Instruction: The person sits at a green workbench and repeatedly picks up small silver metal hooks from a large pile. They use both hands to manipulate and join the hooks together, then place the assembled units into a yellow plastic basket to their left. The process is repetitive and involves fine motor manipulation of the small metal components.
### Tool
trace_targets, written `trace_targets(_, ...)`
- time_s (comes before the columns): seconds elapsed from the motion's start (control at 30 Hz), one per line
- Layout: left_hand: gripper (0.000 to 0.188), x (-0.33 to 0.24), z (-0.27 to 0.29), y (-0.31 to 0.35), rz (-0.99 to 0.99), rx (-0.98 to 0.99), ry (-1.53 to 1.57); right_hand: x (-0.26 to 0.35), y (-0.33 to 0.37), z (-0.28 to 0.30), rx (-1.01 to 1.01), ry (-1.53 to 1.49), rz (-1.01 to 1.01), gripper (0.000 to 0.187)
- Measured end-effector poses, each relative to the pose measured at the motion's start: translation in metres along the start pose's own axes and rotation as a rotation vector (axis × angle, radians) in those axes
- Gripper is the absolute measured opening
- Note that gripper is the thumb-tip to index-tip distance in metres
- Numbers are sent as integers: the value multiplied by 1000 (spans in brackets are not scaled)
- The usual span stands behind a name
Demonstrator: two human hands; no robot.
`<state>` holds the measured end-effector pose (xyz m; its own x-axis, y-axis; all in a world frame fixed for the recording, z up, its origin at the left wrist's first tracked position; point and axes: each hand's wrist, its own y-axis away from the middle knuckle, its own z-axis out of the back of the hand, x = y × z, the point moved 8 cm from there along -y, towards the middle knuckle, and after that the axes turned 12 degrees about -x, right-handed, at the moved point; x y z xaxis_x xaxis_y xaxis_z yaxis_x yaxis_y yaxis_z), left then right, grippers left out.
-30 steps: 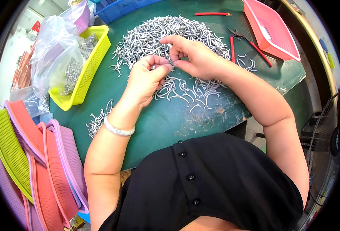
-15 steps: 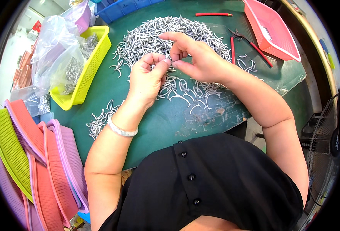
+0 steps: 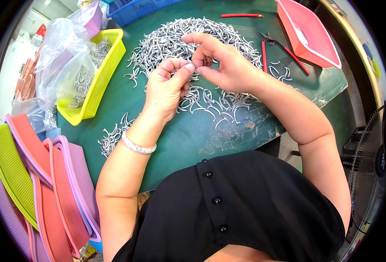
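Observation:
My left hand (image 3: 169,85), with a pale bangle (image 3: 137,147) on its wrist, pinches thumb against index finger in front of a big heap of small curved grey pieces (image 3: 167,41). My right hand (image 3: 221,63) meets it there, its thumb and bent fingers closing close to the left fingertips while its index finger arches above. Whatever sits between the fingertips is too small and covered to make out. Loose curved pieces (image 3: 210,102) lie just below my hands, and a smaller cluster (image 3: 112,137) is beside my left forearm.
On the green table (image 3: 175,144), a yellow-green basket (image 3: 110,65) with plastic bags stands left. Red-handled pliers (image 3: 289,54), a red stick-like tool (image 3: 241,15) and a pink basket (image 3: 322,43) are at right. Stacked baskets (image 3: 66,192) fill the lower left; a fan (image 3: 367,161) stands right.
My left thumb and fingertips have shifted slightly up. My right hand has moved up a little as well, and the two hands stay together.

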<state>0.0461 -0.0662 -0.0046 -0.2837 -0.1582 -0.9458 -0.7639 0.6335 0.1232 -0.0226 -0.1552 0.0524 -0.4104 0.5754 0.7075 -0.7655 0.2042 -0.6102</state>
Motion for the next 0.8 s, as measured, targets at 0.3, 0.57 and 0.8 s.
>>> trace_targets(0.3,7,-1,3,-3,13,14,32,-20,2,-3,110,164,20,56)
trace_targets(0.57,5,2,7,-5,41,4,61,-26,7,-21,191,478,92,47)
trace_targets(0.8,5,2,12,-5,171,-117,189,-19,3,-9,118,343,80,45)
